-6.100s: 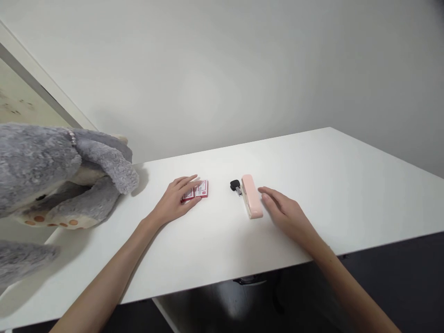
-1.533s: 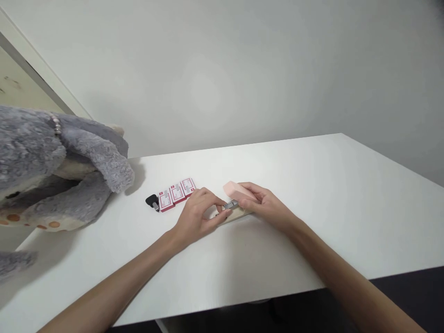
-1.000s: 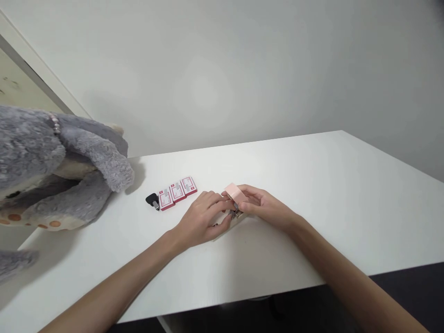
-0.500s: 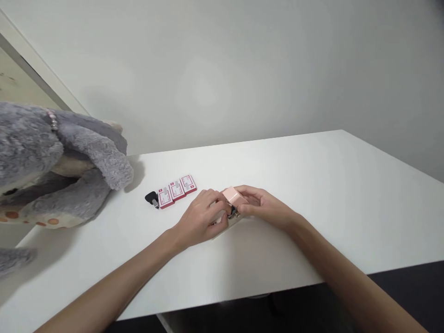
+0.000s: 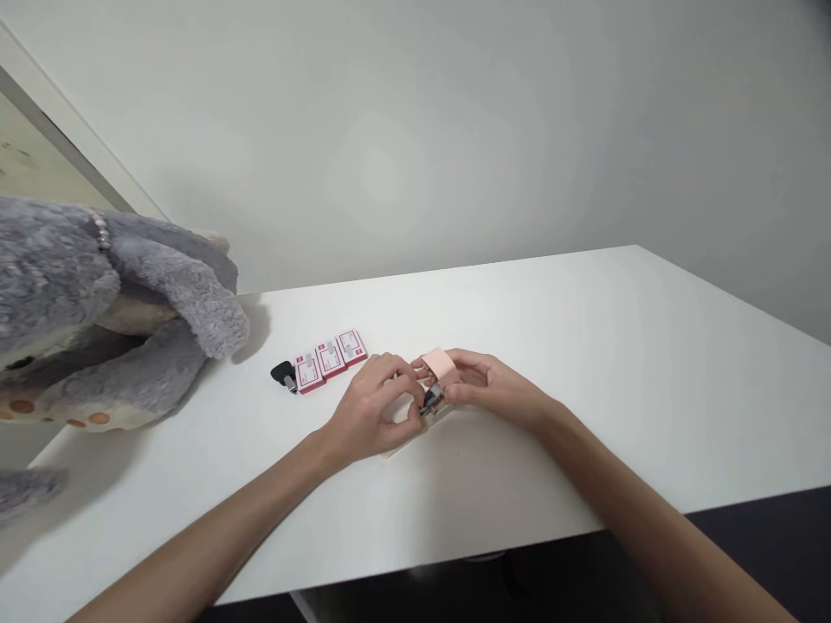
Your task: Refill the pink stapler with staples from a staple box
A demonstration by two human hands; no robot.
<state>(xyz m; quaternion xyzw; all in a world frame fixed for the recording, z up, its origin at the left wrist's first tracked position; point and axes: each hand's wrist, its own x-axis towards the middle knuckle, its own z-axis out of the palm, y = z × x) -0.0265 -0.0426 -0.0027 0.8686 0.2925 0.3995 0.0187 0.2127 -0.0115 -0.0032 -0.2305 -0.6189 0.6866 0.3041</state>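
A pink plastic stapler [image 5: 440,368] sat hinged open near the middle of a white table [image 5: 584,363], held between a person's two bare hands. Its pink top was tilted upward, and its pale base lay flat on the surface. The right hand [image 5: 497,394] gripped the raised top, with the thumb and fingers [image 5: 454,391] closed around its end. The left hand [image 5: 370,415] was curled over the base, and its fingers were pinched at the stapler's grey metal staple channel [image 5: 431,399] just under the top. What lay inside the channel could not be made out.

Just beyond the left hand, three small red-and-white staple boxes [image 5: 331,358] lay side by side in a slanted row, touching one another. A small black and silver tool [image 5: 283,374] rested at the left end of that row. Farther left, a large grey plush toy [image 5: 97,303] lay slumped over the table's edge. A plain white wall [image 5: 415,130] rose behind the table.
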